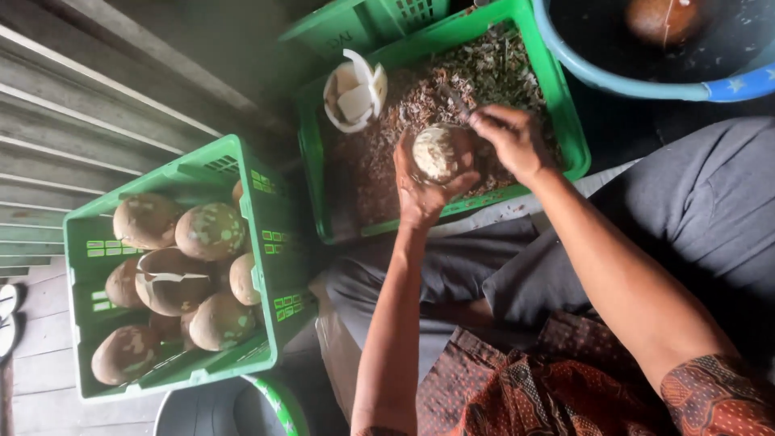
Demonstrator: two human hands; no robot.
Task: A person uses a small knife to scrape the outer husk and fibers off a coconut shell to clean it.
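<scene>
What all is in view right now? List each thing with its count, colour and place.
coconut in hand: one, pale and brown, over the middle crate
knife: one, dark, in the right hand
middle crate: one, green, holding brown shavings
white coconut pieces: a few, at that crate's left end
left crate: one, green, on the boards
whole coconuts: about nine, brown-green, in the left crate
basin: one, blue, top right
left hand: cupping the coconut
right hand: gripping the knife

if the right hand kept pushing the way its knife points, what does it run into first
Most likely the peeled coconut cupped in the left hand: the right hand aims its knife at that side, over the shavings crate. Depth is unclear.
</scene>
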